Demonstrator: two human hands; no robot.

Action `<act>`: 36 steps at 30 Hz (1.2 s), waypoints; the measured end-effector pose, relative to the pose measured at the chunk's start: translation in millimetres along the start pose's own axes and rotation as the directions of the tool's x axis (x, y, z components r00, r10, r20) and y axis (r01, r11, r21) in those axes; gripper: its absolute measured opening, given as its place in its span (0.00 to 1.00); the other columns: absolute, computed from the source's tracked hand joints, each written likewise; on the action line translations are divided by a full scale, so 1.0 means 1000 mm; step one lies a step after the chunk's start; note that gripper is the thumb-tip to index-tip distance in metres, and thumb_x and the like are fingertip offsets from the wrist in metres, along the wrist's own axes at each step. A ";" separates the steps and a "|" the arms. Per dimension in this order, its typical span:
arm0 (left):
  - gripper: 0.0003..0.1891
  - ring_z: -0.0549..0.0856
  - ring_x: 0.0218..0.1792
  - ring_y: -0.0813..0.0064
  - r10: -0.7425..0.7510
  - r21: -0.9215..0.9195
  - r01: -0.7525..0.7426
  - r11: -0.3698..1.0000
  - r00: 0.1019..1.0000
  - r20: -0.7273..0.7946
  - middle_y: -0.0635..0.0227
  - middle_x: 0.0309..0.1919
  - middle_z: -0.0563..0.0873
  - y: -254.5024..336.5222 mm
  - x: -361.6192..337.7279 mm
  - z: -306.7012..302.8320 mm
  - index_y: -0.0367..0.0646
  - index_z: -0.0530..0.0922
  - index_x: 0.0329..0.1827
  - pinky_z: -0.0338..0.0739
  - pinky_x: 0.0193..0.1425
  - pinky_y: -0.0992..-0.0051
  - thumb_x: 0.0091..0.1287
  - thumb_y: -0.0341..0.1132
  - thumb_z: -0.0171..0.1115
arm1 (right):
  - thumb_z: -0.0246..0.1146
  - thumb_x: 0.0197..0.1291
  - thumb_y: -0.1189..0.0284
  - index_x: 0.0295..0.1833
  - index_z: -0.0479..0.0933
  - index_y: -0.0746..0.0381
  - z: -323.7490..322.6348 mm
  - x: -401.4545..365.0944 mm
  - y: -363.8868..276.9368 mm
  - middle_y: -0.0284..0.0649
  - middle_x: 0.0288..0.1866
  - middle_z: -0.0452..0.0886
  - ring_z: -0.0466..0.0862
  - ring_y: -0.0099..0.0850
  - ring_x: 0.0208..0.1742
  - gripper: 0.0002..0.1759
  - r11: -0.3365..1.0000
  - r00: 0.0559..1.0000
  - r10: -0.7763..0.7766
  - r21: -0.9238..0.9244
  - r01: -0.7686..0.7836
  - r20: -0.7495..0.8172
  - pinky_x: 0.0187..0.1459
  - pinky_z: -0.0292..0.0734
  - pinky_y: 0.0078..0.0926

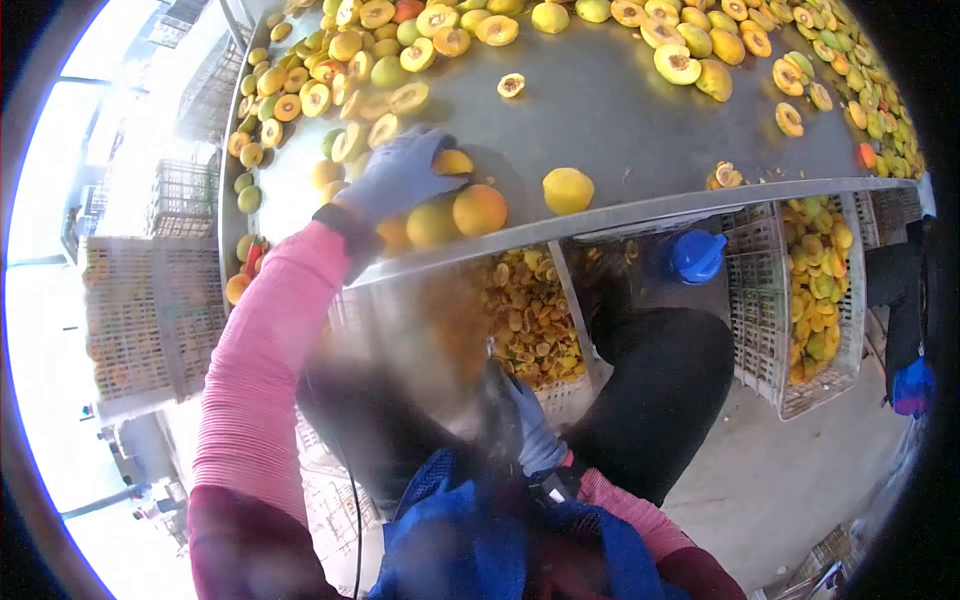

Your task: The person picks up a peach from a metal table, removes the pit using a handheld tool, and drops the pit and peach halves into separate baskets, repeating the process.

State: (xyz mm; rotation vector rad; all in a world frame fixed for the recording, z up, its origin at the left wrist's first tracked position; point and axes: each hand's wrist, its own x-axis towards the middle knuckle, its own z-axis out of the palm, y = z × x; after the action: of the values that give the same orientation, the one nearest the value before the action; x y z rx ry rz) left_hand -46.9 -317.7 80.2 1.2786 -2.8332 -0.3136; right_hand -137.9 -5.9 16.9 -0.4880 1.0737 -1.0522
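Leftmost, pale stacked crates (150, 310) stand beside the metal surface (620, 110). Pink sleeve (260, 370) runs up to the left grip (400, 178), gloved, lying on a cluster of whole peaches at the surface's near edge. Its fingers curl over one yellow-orange peach (455, 160), touching it; cannot tell whether they clamp it or only rest there. Just right of it sit an orange peach (480, 210) and, a little apart, a yellow peach (567, 190). Halved fruit (420, 50) is heaped along the far side. Below the edge, a crate of halves (525, 320). Right grip (535, 430), also gloved, is low and close to the body, partly blurred; cannot tell whether its fingers are apart or together. Further right, a blue object (697, 257), then a white crate of fruit (815, 290). At the far right, another person's blue-gloved hand (912, 388).
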 end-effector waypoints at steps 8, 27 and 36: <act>0.26 0.79 0.51 0.70 -0.261 -0.869 0.022 0.494 0.957 -0.124 0.60 0.52 0.79 0.090 -0.139 -0.019 0.32 0.71 0.58 0.72 0.57 0.70 0.61 0.38 0.62 | 0.53 0.66 0.60 0.48 0.73 0.59 -0.005 -0.033 -0.062 0.33 0.34 0.75 0.74 0.20 0.33 0.14 0.632 0.876 0.085 0.654 -0.415 0.474 0.34 0.70 0.17; 0.14 0.78 0.44 0.70 -0.536 -0.738 0.110 0.666 0.759 -0.370 0.56 0.47 0.76 0.144 -0.236 0.051 0.34 0.70 0.53 0.74 0.47 0.73 0.74 0.34 0.41 | 0.54 0.63 0.71 0.54 0.69 0.70 0.037 -0.033 -0.002 0.53 0.44 0.77 0.78 0.44 0.45 0.17 0.799 0.943 -0.302 -0.502 0.330 0.139 0.45 0.72 0.36; 0.12 0.80 0.37 0.63 -0.598 -0.810 0.124 0.574 0.739 -0.310 0.52 0.44 0.77 0.149 -0.242 0.063 0.30 0.70 0.50 0.77 0.39 0.71 0.73 0.30 0.43 | 0.51 0.65 0.73 0.56 0.68 0.71 0.027 -0.035 0.014 0.50 0.42 0.78 0.79 0.37 0.40 0.17 0.871 0.985 -0.027 -0.479 0.106 0.168 0.42 0.73 0.31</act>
State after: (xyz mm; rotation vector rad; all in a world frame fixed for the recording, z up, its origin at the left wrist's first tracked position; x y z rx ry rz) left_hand -2.7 -30.8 62.5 1.4161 -1.5787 -0.8486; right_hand -110.2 27.7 34.6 -1.0065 1.1874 -0.7782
